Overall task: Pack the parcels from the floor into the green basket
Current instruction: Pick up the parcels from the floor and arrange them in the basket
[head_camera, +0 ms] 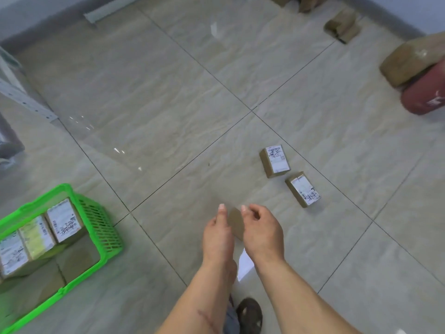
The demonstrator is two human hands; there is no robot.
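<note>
The green basket (96, 213) stands on the floor at the lower left, with several labelled brown parcels (63, 222) upright inside it. Two more labelled parcels lie on the tiles to the right, one farther (275, 160) and one nearer (304, 189). My left hand (218, 235) and my right hand (262, 230) are side by side at the lower middle, fingers loosely curled. Between them shows a brown parcel (235, 224), mostly hidden by both hands. A white patch (245, 263) shows below my wrists. Whether either hand grips the parcel is hidden.
Larger brown packages (409, 61) (342, 26) sit along the far right wall, beside a red cylinder (426, 97). A metal shelf leg (26, 102) runs at the left edge. My shoe (250, 314) is at the bottom. Bare tiles lie between basket and parcels.
</note>
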